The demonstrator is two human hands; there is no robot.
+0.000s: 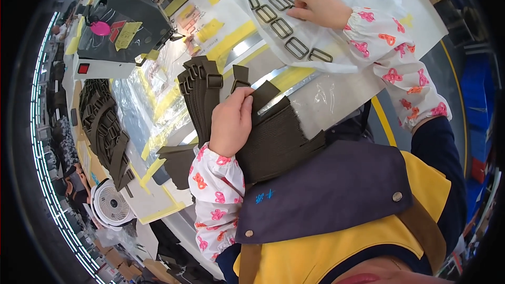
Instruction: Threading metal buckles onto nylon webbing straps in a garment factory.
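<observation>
My left hand [231, 123] is closed around a dark olive webbing strap [265, 94], whose end sticks out past my fingers. Just above those fingers sits a metal slide buckle [240, 85] on webbing. Wide stacked webbing pieces [273, 142] lie below and right of this hand, and a bundle of straps with buckles fitted [200, 81] lies to its left. Farther away, my right hand [321, 8] reaches over loose slide buckles [281, 28] on white plastic sheeting. Its thumb and fingertips are pinched together at the pile; what is between them is hidden.
A dark sewing machine [123, 21] stands at the far left. Tangled buckled straps [102, 126] hang along the table's left side, above a white fan [113, 203]. Yellow tape [231, 42] and clear plastic cover parts of the tabletop [347, 100]. Blue bins [477, 105] stand at the right.
</observation>
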